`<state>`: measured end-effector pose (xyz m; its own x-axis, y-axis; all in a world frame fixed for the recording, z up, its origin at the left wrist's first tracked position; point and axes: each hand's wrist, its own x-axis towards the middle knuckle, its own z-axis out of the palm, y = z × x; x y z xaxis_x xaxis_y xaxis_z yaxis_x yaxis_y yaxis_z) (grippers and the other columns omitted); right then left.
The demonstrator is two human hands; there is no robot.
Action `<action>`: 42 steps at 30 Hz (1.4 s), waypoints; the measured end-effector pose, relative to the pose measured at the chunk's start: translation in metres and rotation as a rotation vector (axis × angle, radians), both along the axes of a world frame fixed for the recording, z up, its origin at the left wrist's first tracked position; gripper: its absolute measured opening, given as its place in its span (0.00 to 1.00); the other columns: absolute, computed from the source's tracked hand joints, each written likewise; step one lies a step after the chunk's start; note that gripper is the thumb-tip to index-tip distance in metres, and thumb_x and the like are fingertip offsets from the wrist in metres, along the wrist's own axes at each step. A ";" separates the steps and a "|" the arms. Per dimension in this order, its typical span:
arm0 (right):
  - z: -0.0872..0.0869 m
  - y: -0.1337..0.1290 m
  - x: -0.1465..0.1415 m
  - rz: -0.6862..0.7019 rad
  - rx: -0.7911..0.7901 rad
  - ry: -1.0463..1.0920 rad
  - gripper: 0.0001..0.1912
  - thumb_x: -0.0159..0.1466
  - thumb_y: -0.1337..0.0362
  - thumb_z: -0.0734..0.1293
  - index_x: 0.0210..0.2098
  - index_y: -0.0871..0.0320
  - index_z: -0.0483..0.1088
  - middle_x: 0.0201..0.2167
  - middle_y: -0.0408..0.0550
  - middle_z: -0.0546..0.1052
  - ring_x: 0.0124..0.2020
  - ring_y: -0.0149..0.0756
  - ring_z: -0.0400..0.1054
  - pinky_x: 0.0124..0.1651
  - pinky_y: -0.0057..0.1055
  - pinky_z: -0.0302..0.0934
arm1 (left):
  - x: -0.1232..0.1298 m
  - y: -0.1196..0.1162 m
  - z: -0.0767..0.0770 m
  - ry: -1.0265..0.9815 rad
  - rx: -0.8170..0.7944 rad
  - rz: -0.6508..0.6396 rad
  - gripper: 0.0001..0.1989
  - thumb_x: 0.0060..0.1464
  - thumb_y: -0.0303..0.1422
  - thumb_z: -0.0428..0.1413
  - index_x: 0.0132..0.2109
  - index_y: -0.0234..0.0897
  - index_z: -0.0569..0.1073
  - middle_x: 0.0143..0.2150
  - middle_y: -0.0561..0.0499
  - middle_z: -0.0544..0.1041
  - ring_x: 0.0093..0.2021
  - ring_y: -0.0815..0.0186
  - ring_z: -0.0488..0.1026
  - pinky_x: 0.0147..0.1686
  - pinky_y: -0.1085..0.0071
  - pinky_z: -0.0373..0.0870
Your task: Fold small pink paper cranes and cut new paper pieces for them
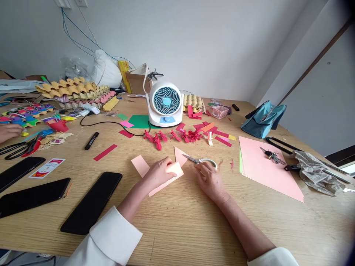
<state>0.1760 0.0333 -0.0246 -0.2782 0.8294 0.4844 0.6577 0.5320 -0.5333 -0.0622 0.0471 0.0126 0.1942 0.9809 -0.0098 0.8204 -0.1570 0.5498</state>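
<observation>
My left hand [159, 173] pinches a pale pink paper strip [174, 169], which looks folded, between thumb and fingers just above the table. Under that hand lie another pink strip [140, 165] and a pink edge of paper running toward me. My right hand [210, 180] has its fingers curled at the white-handled scissors [213, 162], which lie low over the table with the blades pointing left. The blade tips rest over a pink paper triangle [181, 156]. The palm side of my right hand is hidden.
A white fan [166, 103] stands at the back, behind a row of red paper flowers [174, 136]. Pink sheets [266, 168] bearing keys [273, 156] lie right. Black phones [91, 203] and a marker [91, 140] lie left. Another person's hand [10, 132] is at far left.
</observation>
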 end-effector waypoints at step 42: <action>-0.002 -0.013 -0.012 0.104 -0.324 0.476 0.13 0.66 0.57 0.64 0.46 0.56 0.71 0.23 0.39 0.61 0.25 0.31 0.55 0.28 0.29 0.53 | 0.029 -0.008 -0.015 -1.221 -0.358 0.123 0.25 0.39 0.42 0.70 0.43 0.31 0.79 0.43 0.42 0.83 0.38 0.58 0.79 0.40 0.66 0.72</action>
<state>0.1642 0.0202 -0.0269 -0.1802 0.9362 0.3018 0.2591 0.3412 -0.9036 -0.0336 0.0386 -0.0027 0.1724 0.9726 -0.1558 -0.2463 0.1957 0.9492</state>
